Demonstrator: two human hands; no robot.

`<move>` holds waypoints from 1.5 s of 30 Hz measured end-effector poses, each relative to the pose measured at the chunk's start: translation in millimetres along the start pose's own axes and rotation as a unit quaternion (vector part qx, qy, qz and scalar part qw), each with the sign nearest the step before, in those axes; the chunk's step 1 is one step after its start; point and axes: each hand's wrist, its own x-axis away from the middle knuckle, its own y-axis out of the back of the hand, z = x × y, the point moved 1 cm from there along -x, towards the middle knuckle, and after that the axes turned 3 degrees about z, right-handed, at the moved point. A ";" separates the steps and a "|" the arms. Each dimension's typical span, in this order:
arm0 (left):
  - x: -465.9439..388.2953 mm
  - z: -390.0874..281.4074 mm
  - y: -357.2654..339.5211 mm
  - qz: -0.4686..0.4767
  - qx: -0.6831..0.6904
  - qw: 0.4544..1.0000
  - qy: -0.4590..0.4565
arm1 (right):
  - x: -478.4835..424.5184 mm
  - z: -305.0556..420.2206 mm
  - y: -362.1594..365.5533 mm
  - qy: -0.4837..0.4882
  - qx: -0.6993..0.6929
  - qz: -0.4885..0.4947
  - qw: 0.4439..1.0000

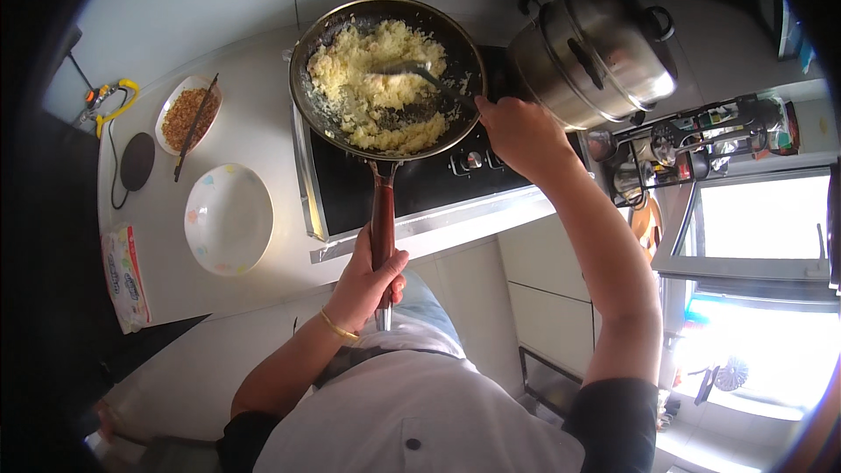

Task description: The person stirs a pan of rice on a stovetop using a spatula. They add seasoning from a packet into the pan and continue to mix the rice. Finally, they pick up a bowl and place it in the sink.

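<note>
My left hand (371,276) is wrapped around the reddish-brown handle (383,217) of a dark frying pan (470,56). The pan is over the left part of a black gas hob (348,194). Inside it lies a pale yellow, crumbly food (394,46), perhaps rice with egg, spread in loose clumps. My right hand (522,135) grips a dark spatula (447,87), reaching over the pan's right rim. The spatula's head is blurred and rests among the food near the pan's middle.
A large stainless steel steamer pot (585,59) stands right of the pan. On the counter at left are a white bowl (230,220), a dish of brown crumbs (190,118) with dark chopsticks (197,125) across it, a dark round pad (138,161) and a tissue pack (125,279). A utensil rack (696,144) is at right.
</note>
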 end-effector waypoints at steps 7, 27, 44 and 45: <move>-1.2 1.0 8.7 0.024 0.052 0.998 -0.007 | 51.6 -21.1 38.4 0.062 0.054 -0.057 0.995; -5.7 5.7 6.2 0.024 0.164 0.986 0.018 | -42.4 25.8 -21.2 0.125 -0.005 -0.073 0.990; 3.5 -5.2 24.7 0.051 0.184 0.981 0.038 | 23.7 50.3 -1.9 -0.043 0.018 -0.038 0.998; 4.5 -5.3 28.7 0.047 0.184 0.981 0.036 | 21.3 53.3 4.8 -0.045 -0.009 -0.051 0.998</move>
